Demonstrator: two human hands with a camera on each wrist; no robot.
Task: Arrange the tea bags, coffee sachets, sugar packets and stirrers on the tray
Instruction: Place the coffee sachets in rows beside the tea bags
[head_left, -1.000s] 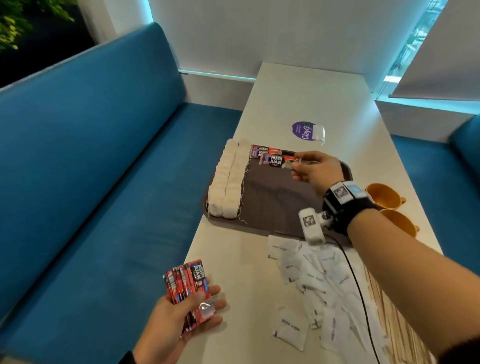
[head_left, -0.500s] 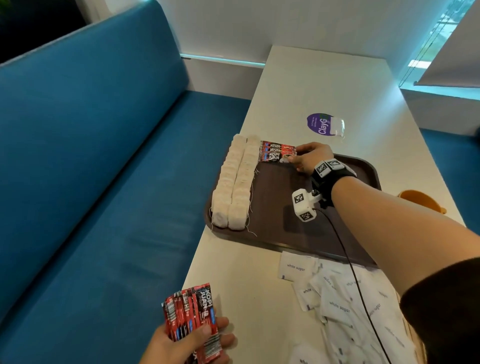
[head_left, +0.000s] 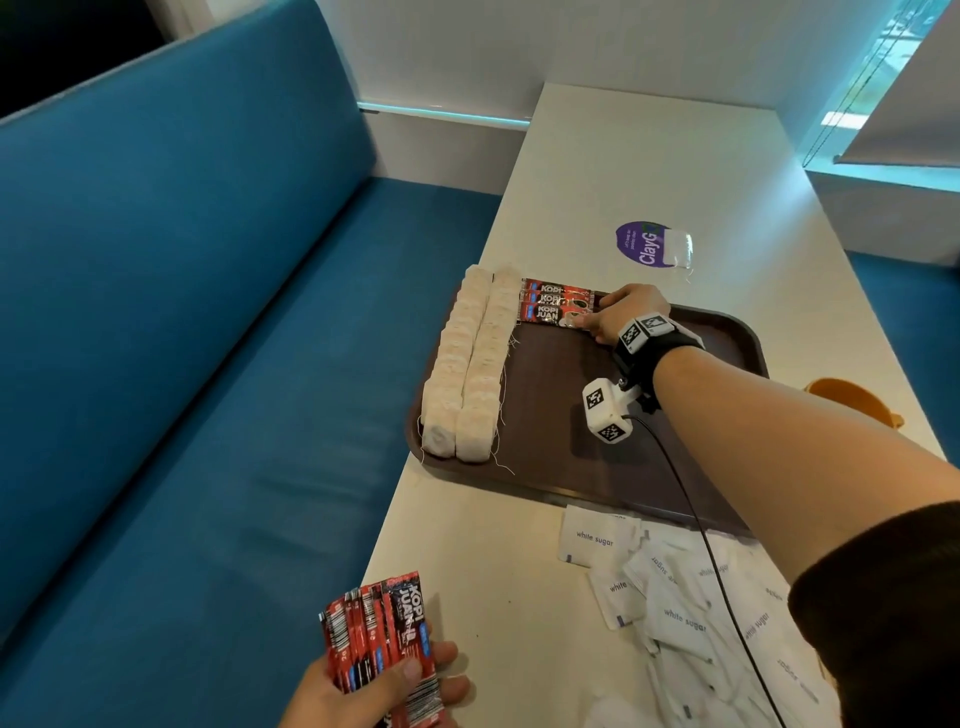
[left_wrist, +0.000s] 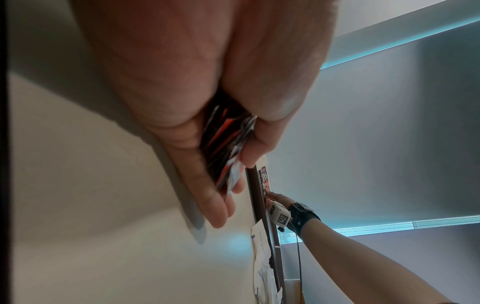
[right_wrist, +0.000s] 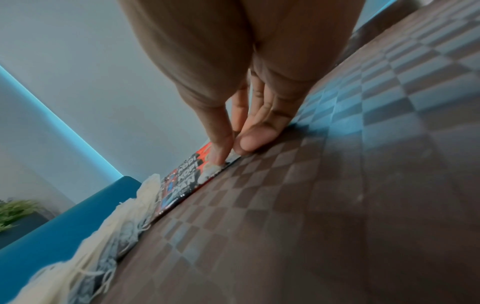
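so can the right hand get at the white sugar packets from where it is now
Probably yes. The right hand is busy on the coffee sachets at the tray's far side, but the sugar packets lie loose on the table below its forearm, with nothing covering them.

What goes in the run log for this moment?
left hand: holds sachet stack | right hand: presses sachet onto tray | sugar: off tray
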